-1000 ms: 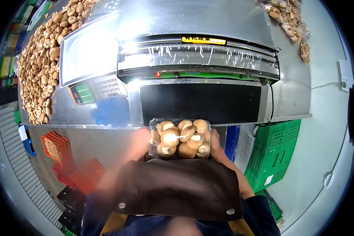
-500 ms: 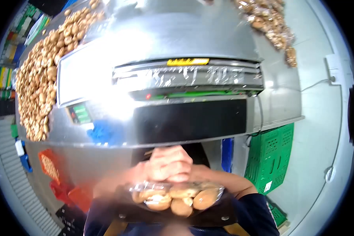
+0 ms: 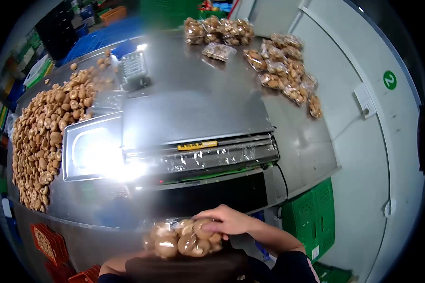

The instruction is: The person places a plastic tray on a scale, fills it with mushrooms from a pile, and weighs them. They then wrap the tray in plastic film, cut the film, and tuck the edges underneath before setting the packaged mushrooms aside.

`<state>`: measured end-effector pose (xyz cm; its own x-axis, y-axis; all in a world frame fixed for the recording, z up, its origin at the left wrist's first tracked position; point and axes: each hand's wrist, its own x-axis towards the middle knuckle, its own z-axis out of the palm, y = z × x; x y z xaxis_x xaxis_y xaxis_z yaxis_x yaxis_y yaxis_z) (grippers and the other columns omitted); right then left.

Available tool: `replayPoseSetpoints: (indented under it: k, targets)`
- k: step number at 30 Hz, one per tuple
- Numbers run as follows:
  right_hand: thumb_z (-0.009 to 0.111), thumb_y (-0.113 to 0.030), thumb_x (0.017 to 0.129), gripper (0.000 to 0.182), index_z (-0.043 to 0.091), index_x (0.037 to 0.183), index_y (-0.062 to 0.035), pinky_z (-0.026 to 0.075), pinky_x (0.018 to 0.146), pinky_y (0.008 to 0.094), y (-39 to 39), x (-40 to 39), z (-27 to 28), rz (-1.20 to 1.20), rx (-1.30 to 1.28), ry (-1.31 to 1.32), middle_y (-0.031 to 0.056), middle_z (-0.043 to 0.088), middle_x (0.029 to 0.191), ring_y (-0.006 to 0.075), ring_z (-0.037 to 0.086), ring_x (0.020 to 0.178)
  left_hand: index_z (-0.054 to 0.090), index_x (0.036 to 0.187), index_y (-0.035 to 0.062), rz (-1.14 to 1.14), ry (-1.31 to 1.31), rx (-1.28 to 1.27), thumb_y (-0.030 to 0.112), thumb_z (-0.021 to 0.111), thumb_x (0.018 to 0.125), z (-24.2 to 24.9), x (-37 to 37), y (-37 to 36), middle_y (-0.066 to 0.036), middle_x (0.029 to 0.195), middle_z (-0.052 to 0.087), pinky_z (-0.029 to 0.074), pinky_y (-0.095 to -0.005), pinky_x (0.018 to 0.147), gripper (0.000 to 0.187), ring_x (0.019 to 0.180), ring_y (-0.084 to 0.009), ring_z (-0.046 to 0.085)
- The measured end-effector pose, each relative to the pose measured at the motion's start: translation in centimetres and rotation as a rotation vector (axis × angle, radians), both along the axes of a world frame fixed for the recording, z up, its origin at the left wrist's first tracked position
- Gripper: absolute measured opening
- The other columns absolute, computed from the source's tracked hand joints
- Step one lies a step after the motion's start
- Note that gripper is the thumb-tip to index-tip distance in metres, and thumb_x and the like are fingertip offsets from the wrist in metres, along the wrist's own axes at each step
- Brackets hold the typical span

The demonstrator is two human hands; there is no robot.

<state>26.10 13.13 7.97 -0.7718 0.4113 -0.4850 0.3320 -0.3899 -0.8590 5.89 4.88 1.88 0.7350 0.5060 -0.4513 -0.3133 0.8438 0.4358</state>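
A film-wrapped pack of brown mushrooms [image 3: 186, 241] is held in front of my body, just short of the table edge. My right hand [image 3: 224, 220] grips its right end, with the thumb and fingers on the clear film. Only my left forearm [image 3: 118, 264] shows at the lower left; the left hand itself is hidden behind or below the pack. Just beyond the pack is the wrapping machine [image 3: 198, 145], with a yellow label, a strip of clear film along its front and a dark plate [image 3: 212, 193].
Loose mushrooms [image 3: 47, 137] are heaped on the left of the steel table beside a metal tray [image 3: 70, 153] and stacked clear plastic trays [image 3: 133, 68]. Wrapped packs [image 3: 288, 66] lie at the back right. Green crates [image 3: 311, 219] stand below right, an orange-red crate [image 3: 52, 243] below left.
My hands were clasped together beyond the pack; now the right one grips its right end and the left is out of sight. The pack has shifted left. The view has tilted up.
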Motion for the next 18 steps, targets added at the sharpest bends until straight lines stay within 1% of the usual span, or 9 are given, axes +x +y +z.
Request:
replayPoseSetpoints:
  k: [3, 4, 5, 8, 9, 10, 13, 15, 18]
  targets:
    - [0.054, -0.029, 0.093, 0.033, 0.062, 0.117, -0.0082, 0.041, 0.036, 0.0195, 2.2, -0.4, -1.5, -0.21, -0.186, -0.102, 0.002, 0.06, 0.071, 0.0064, 0.049, 0.041, 0.053, 0.116, 0.0005, 0.178, 0.004, -0.17, 0.018, 0.054, 0.091, -1.2, -1.5, 0.3, -0.016, 0.104, 0.063, 0.053, -0.0351, 0.077, 0.031, 0.093, -0.0282, 0.065]
    - [0.053, -0.032, 0.093, 0.03, 0.065, 0.107, -0.0085, 0.041, 0.033, 0.0203, 3.4, -0.1, -1.0, -0.379, -0.116, -0.176, 0.0004, 0.058, 0.067, 0.0062, 0.049, 0.042, 0.053, 0.116, 0.0003, 0.243, 0.011, -0.167, 0.019, 0.054, 0.091, -1.2, -2.6, 0.0, -0.016, 0.103, 0.063, 0.053, -0.0345, 0.077, 0.031, 0.092, -0.0281, 0.065]
    - [0.051, -0.035, 0.094, 0.03, 0.064, 0.101, -0.0083, 0.041, 0.032, 0.021, 5.5, 1.7, -1.4, -0.477, -0.083, 0.006, 0.0002, 0.057, 0.065, 0.0076, 0.05, 0.044, 0.053, 0.115, 0.0001, 0.311, 0.016, -0.153, 0.019, 0.053, 0.091, -1.0, -4.0, -0.2, -0.016, 0.102, 0.064, 0.053, -0.0339, 0.076, 0.03, 0.091, -0.0281, 0.065]
    - [0.047, -0.044, 0.096, 0.042, 0.051, 0.12, -0.0095, 0.054, 0.051, 0.0236, 13.6, 2.5, 2.8, -1.477, 0.056, 0.292, 0.0086, 0.063, 0.099, 0.0142, 0.064, 0.074, 0.055, 0.109, -0.0009, 0.594, 0.103, -0.053, 0.012, 0.05, 0.092, -0.6, -8.9, -0.7, -0.016, 0.094, 0.065, 0.054, -0.0336, 0.07, 0.022, 0.083, -0.0283, 0.067]
    - [0.045, -0.039, 0.098, 0.04, 0.051, 0.121, -0.0074, 0.055, 0.071, 0.0265, 16.1, 5.1, 2.3, -1.363, 0.514, 0.49, 0.0108, 0.06, 0.114, 0.0159, 0.062, 0.091, 0.056, 0.104, -0.001, 0.733, 0.226, -0.033, 0.007, 0.051, 0.089, -0.3, -10.6, -0.9, -0.017, 0.087, 0.064, 0.054, -0.0347, 0.067, 0.018, 0.078, -0.028, 0.066]
    - [0.045, -0.034, 0.098, 0.038, 0.05, 0.124, -0.0055, 0.053, 0.076, 0.027, 20.9, 10.5, 1.1, -0.816, 0.129, 1.054, 0.0092, 0.056, 0.121, 0.0158, 0.06, 0.095, 0.056, 0.103, -0.001, 0.868, 0.326, 0.032, 0.006, 0.051, 0.088, -0.4, -12.5, -1.3, -0.016, 0.086, 0.064, 0.053, -0.0341, 0.066, 0.017, 0.077, -0.0271, 0.065]
    - [0.049, -0.03, 0.097, 0.037, 0.051, 0.121, -0.0024, 0.051, 0.067, 0.0216, 18.7, -1.3, 4.6, -1.277, 0.557, 0.65, 0.0095, 0.058, 0.117, 0.0152, 0.06, 0.094, 0.055, 0.101, -0.0009, 1.226, 0.611, 0.107, 0.003, 0.051, 0.086, -1.8, -19.4, -2.6, -0.014, 0.084, 0.062, 0.052, -0.0327, 0.063, 0.016, 0.073, -0.0241, 0.064]
    - [0.05, -0.028, 0.097, 0.035, 0.053, 0.114, 0.0011, 0.047, 0.054, 0.0188, 15.6, -5.8, 2.3, -1.042, 0.557, 0.345, 0.0129, 0.06, 0.108, 0.015, 0.063, 0.08, 0.054, 0.101, -0.0004, 1.398, 0.785, 0.167, 0.002, 0.05, 0.086, -2.7, -24.7, -3.4, -0.012, 0.084, 0.062, 0.051, -0.0298, 0.063, 0.016, 0.074, -0.0203, 0.063]
    - [0.047, -0.027, 0.098, 0.032, 0.056, 0.094, 0.0033, 0.045, 0.043, 0.0217, 10.8, -13.9, 0.7, -0.805, 0.57, 0.073, 0.0134, 0.062, 0.078, 0.0149, 0.058, 0.052, 0.054, 0.102, 0.0006, 1.356, 1.115, 0.221, 0.001, 0.051, 0.086, -5.1, -33.4, -5.2, -0.009, 0.086, 0.063, 0.051, -0.0278, 0.064, 0.016, 0.076, -0.0182, 0.063]
